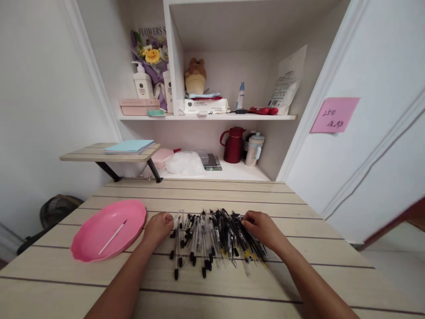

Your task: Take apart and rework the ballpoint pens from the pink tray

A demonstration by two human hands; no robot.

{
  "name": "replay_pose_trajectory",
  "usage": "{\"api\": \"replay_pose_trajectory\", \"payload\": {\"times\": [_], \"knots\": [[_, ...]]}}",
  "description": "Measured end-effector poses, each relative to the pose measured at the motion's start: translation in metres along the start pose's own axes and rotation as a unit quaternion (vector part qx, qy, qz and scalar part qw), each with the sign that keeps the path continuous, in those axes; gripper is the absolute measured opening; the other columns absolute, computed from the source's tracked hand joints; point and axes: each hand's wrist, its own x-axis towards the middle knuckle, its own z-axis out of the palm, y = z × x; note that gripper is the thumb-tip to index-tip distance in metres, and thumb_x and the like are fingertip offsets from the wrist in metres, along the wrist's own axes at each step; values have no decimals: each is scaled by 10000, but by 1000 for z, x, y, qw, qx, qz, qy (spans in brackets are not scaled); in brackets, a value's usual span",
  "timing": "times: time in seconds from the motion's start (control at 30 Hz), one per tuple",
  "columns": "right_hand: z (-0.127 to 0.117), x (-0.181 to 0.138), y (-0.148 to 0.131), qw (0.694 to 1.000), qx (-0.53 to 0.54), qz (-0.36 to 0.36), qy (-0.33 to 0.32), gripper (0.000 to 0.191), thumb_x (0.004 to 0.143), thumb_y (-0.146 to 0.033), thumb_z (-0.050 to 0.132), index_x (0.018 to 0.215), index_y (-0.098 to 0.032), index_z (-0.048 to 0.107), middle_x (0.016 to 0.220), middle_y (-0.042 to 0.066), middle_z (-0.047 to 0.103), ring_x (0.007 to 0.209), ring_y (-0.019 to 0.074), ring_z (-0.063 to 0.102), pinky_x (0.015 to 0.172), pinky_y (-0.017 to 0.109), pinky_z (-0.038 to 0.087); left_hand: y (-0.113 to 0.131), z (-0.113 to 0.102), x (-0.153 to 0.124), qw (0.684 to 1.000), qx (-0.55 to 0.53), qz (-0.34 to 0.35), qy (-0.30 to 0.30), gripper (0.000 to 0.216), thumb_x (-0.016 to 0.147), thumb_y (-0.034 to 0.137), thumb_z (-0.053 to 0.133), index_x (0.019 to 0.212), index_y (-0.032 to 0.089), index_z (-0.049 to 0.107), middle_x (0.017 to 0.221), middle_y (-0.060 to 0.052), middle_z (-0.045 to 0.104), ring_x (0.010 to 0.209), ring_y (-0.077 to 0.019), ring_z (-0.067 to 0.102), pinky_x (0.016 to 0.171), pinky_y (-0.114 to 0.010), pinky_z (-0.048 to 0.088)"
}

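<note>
A pile of pen parts (199, 239) lies on the table in front of me, with clear barrels, black caps and dark refills jumbled together. At its left edge, my left hand (159, 227) is curled closed; its fingertips are mostly hidden. My right hand (263, 228) is closed at the right edge of the pile, against the dark refills there, and whatever it pinches cannot be made out. Left of my left hand stands a pink tray (81, 246) with a wavy rim. One thin white refill with a dark tip (113, 237) lies in the tray.
A small raised shelf (76, 153) holding blue paper (129, 146) stands at the back left. Behind the table, a white cabinet (206, 117) holds a red jug (233, 145), a speckled cup (255, 150) and a plastic bag (186, 163). A pink note (335, 114) hangs on the right.
</note>
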Motion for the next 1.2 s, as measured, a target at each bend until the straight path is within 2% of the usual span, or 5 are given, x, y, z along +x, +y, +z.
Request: {"api": "replay_pose_trajectory", "payload": {"times": [0.3,0.5,0.73,0.97,1.2], "knots": [[4,8,-58,993,-27,-93,-67,152,723,-244,469,693,-168,597,651,17,603,599,116,492,545,209,290,1,-3,-1,977,-206,-54,12,91,586,215,541,639,154,582,544,21,552,544,-116,483,515,-211,315],[32,24,-101,978,-95,-157,-101,142,723,-222,484,745,-179,618,783,41,643,721,150,545,595,227,310,6,-2,-6,909,-409,-75,-38,232,633,377,564,612,151,513,437,76,410,379,-51,347,407,-187,256],[71,40,-138,959,-148,-215,-114,225,759,-230,462,916,-206,620,922,76,637,869,189,562,711,266,368,7,-3,-7,826,-553,-89,-71,254,580,324,671,707,137,556,527,46,523,443,-51,456,441,-173,305],[87,47,-150,944,-174,-244,-136,237,710,-229,509,911,-195,630,914,95,640,873,218,569,701,284,394,5,-5,-7,777,-616,-101,-87,227,612,252,674,765,130,560,695,-31,644,465,-58,509,437,-170,345],[92,50,-146,946,-167,-246,-126,201,718,-211,485,842,-163,636,897,108,642,852,212,575,695,279,389,4,-5,-7,738,-659,-110,-91,184,631,199,666,768,131,565,684,-31,647,453,-56,522,420,-161,376]]}}
